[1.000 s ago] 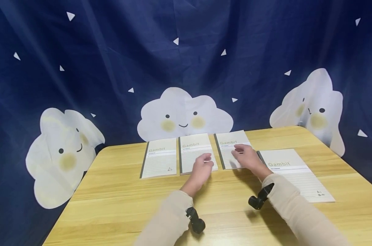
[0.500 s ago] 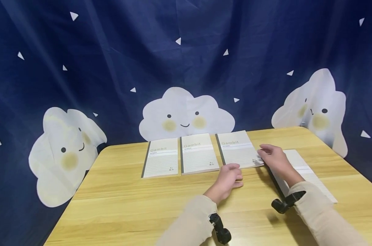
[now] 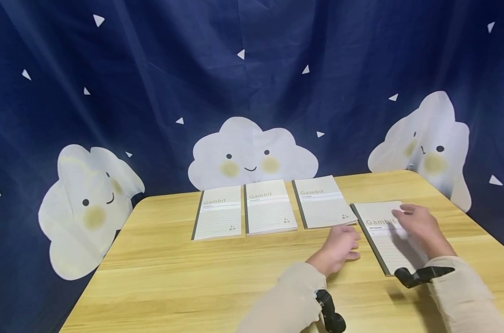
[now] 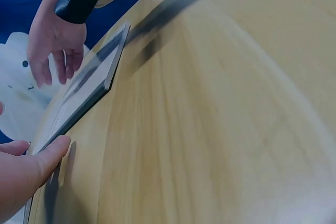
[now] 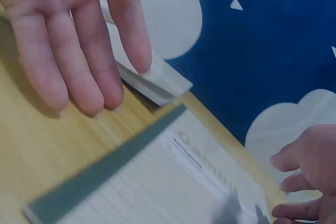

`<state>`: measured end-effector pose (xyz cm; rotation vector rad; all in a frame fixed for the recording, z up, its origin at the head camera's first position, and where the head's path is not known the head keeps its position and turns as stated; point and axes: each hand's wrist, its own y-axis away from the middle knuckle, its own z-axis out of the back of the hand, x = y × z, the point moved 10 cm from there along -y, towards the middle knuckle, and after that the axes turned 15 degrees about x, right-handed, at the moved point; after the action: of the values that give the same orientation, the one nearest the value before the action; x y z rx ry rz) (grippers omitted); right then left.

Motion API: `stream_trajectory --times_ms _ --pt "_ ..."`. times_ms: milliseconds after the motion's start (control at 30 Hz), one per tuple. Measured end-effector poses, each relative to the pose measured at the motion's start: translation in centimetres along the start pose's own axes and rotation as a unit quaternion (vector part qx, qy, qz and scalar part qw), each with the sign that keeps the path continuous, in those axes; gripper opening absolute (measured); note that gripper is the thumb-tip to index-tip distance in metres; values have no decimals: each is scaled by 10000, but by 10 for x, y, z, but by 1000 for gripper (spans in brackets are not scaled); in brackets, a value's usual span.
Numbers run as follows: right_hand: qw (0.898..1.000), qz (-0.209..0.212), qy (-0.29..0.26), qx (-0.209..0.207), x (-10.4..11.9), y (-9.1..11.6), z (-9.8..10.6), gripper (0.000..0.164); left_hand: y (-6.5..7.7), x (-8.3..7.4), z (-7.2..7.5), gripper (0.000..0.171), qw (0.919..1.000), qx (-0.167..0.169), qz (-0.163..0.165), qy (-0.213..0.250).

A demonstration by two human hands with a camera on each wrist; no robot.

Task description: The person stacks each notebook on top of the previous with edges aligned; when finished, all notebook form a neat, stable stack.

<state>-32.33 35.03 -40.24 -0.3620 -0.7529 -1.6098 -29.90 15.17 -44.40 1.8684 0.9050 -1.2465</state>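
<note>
Several white "Gambit" notebooks with dark spines lie in a row. The rightmost notebook [image 3: 381, 245] sits nearer the front, below my right hand [image 3: 420, 226]. In the right wrist view, the fingers of that hand extend loosely beside the notebook's cover [image 5: 194, 177], casting a shadow on it. My left hand [image 3: 339, 247] is between this notebook and the third notebook [image 3: 322, 206], by the latter's lower right corner; whether it touches is unclear. Its fingers are relaxed, holding nothing. Farther left lie the second notebook [image 3: 270, 210] and first notebook [image 3: 218, 215].
The wooden table [image 3: 185, 286] has a rounded far right corner. Behind it hangs a dark blue curtain [image 3: 152, 69] with cloud faces and white triangles. Each wrist wears a black camera, such as the right one [image 3: 418, 277].
Both hands have moved right: the right from the third notebook to over the rightmost one, the left from the second to past the third. The third notebook's lower right corner is now uncovered.
</note>
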Motion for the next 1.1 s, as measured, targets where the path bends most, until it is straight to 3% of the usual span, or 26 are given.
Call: stream_trajectory --times_ms 100,367,533,833,1100 --pt "9994 -194 264 -62 -12 5 7 68 1 0 -9 26 9999 -36 21 114" --pt "9987 -509 33 35 -32 13 12 75 1 4 -24 32 9996 -30 165 246" --pt "9974 -690 154 105 -39 18 13 75 1 5 -27 33 9995 -72 191 232" --pt "9962 -835 164 169 -46 19 12 75 1 9 -30 41 9975 -42 222 674" --pt "9946 -1035 47 -73 -57 20 14 64 -2 12 -30 50 9960 50 253 850"
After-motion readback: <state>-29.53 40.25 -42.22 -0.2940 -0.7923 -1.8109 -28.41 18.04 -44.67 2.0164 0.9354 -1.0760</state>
